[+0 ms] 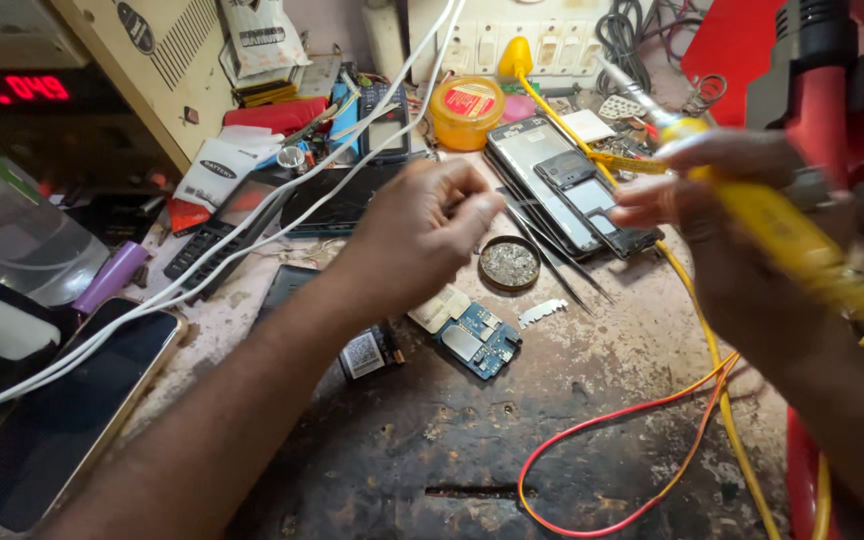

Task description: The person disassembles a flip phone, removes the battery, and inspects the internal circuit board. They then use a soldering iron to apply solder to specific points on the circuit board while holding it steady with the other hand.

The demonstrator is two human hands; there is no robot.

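1. The right hand (697, 185), at the right of the frame, is wrapped around a yellow-handled soldering iron (752, 205); its metal tip points toward the upper middle, above the opened phones (562, 185).
2. The left hand (422, 230), in the centre, has its fingers curled and pinched together; whether something thin sits between the fingertips I cannot tell.
3. A blue circuit board (474, 338) lies on the worn bench (432, 450) just below the left hand, apart from it; a round tin of grey solder dross (509, 263) sits near the fingertips, and tweezers (552, 255) lie beside it.
4. An orange jar (466, 110) stands in the upper middle; white cables (252, 215) run from upper middle to lower left over a dark smartphone (52, 410); red and yellow wires (672, 430) loop at the lower right.
5. Risk, as I judge it - the tip hangs over the phones and close to the cables, so a slip of the wrist could scorch plastic or insulation; the looped wires could snag the forearm and drag the iron.
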